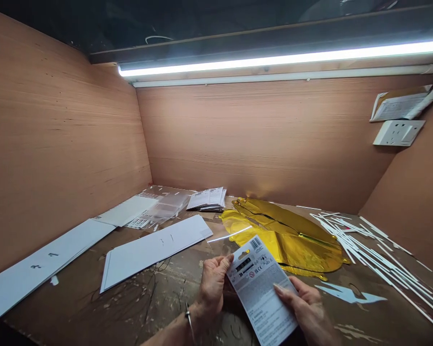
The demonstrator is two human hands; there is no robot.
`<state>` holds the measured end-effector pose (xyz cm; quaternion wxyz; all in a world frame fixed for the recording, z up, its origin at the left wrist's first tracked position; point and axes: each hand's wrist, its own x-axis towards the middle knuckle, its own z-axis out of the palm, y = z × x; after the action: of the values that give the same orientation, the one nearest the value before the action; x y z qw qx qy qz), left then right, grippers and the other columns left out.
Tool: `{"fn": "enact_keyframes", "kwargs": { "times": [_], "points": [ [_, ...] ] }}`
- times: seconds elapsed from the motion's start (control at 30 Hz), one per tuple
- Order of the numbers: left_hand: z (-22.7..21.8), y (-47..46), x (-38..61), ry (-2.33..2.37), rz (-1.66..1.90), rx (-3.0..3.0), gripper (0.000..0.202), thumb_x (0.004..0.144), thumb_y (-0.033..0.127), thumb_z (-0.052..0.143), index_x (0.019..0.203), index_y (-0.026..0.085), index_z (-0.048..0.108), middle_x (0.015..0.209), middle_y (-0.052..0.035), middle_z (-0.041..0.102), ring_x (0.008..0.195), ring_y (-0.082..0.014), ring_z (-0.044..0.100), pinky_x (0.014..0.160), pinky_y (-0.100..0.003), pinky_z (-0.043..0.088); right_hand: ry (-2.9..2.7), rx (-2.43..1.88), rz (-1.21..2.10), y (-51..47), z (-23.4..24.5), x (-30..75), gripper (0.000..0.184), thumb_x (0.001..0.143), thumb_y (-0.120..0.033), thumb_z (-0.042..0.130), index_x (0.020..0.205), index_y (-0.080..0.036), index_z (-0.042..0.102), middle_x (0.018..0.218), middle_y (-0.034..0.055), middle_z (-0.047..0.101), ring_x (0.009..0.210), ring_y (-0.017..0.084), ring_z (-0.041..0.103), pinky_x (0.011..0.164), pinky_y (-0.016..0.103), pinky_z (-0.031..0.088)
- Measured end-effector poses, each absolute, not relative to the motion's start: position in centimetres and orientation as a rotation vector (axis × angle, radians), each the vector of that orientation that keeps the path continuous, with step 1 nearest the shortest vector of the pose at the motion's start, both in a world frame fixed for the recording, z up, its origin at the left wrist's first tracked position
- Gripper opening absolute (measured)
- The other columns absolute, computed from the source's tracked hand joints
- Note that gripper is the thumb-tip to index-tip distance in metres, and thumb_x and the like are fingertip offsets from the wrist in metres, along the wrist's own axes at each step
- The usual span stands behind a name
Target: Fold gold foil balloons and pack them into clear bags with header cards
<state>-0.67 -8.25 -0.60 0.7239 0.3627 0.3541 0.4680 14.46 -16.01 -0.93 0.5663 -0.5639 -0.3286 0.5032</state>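
At the near centre, the left hand pinches the printed card by its upper left edge; the right hand grips its right edge. Light, even pressure should avoid bending it. Gold film lies beyond.

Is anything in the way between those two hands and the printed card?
Nothing visible. The left hand pinches the printed card at its upper left edge, and the right hand holds its right edge, thumb on the printed face.
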Motion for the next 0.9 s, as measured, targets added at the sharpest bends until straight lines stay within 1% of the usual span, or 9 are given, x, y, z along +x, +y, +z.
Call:
{"fn": "enact_keyframes", "kwargs": {
  "times": [0.17,0.27,0.33,0.43,0.53,0.6,0.7,0.77,0.9],
  "points": [
    [0.8,-7.9,-0.2,0.661,0.996,0.956,0.032,0.061,0.027,0.067,0.088,0.009,0.066,0.08,-0.0096,0.067,0.061,-0.0166,0.059,0.057,-0.026,0.045,-0.808,-1.23,1.061,-15.5,-2.6,14.1,0.022,0.068,-0.038,0.061,0.078,-0.018,0.059,0.063,-0.0018,0.064,0.055,0.014,0.057,0.049,0.022,0.045],
    [2.5,-7.4,-0.7,0.504,0.983,1.209,0.024,0.067,0.02,0.061,0.089,0.011,0.067,0.085,-0.0073,0.067,0.074,-0.0175,0.059,0.07,-0.027,0.045,-0.935,-1.239,1.006,-15.5,-2.2,15.0,0.029,0.067,-0.035,0.063,0.09,-0.019,0.06,0.085,0.0026,0.067,0.078,0.02,0.06,0.066,0.026,0.049],
    [3.5,-7.3,-1.2,0.446,0.926,1.421,0.019,0.068,0.015,0.058,0.084,0.013,0.069,0.078,-0.0039,0.067,0.074,-0.0162,0.058,0.073,-0.026,0.043,-1.0,-1.279,0.921,-15.9,-0.8,15.9,0.039,0.063,-0.034,0.067,0.098,-0.021,0.059,0.096,0.0041,0.066,0.089,0.022,0.058,0.074,0.029,0.048],
    [4.1,-7.7,-1.8,0.469,0.829,1.66,0.019,0.069,0.012,0.054,0.077,0.013,0.07,0.065,-0.0004,0.065,0.063,-0.0137,0.055,0.063,-0.022,0.043,-1.087,-1.328,0.75,-16.4,1.4,16.8,0.03,0.062,-0.035,0.067,0.089,-0.022,0.065,0.088,0.0032,0.068,0.083,0.021,0.06,0.072,0.027,0.048],
    [3.9,-8.3,-1.9,0.437,0.79,1.646,0.025,0.07,0.009,0.05,0.085,0.015,0.07,0.071,-0.0003,0.066,0.069,-0.0154,0.057,0.069,-0.025,0.044,-1.193,-1.321,0.701,-16.5,2.1,17.2,0.02,0.066,-0.035,0.063,0.079,-0.021,0.069,0.073,0.0017,0.068,0.073,0.019,0.06,0.068,0.025,0.048],
    [3.7,-8.4,-1.7,0.385,0.775,1.569,0.029,0.071,0.009,0.049,0.093,0.016,0.068,0.079,-0.0011,0.067,0.077,-0.0174,0.058,0.076,-0.028,0.044,-1.201,-1.299,0.715,-16.2,1.6,17.3,0.021,0.066,-0.034,0.064,0.083,-0.022,0.069,0.073,0.001,0.068,0.072,0.019,0.06,0.069,0.025,0.048],
    [3.1,-8.1,-1.5,0.371,0.754,1.523,0.028,0.072,0.012,0.051,0.095,0.016,0.067,0.081,-0.0016,0.067,0.079,-0.0188,0.058,0.077,-0.029,0.043,-1.183,-1.264,0.793,-15.6,0.5,17.4,0.025,0.065,-0.03,0.065,0.089,-0.023,0.068,0.078,0.0002,0.068,0.078,0.02,0.059,0.072,0.027,0.047],
    [2.2,-7.8,-1.6,0.396,0.757,1.535,0.025,0.071,0.015,0.053,0.091,0.016,0.068,0.079,-0.0014,0.067,0.077,-0.0187,0.058,0.076,-0.029,0.043,-1.181,-1.235,0.868,-15.4,-0.2,17.5,0.025,0.067,-0.031,0.064,0.091,-0.024,0.067,0.081,-0.0002,0.068,0.082,0.021,0.059,0.074,0.027,0.046],
    [-0.5,-7.6,-1.9,0.485,0.715,1.527,0.016,0.07,0.019,0.057,0.077,0.014,0.07,0.076,-0.0011,0.067,0.072,-0.0183,0.057,0.069,-0.027,0.044,-1.23,-1.207,0.987,-15.3,-2.2,17.4,0.026,0.072,-0.036,0.058,0.093,-0.024,0.067,0.082,0.0009,0.068,0.078,0.021,0.059,0.071,0.029,0.046]
  ]
}}
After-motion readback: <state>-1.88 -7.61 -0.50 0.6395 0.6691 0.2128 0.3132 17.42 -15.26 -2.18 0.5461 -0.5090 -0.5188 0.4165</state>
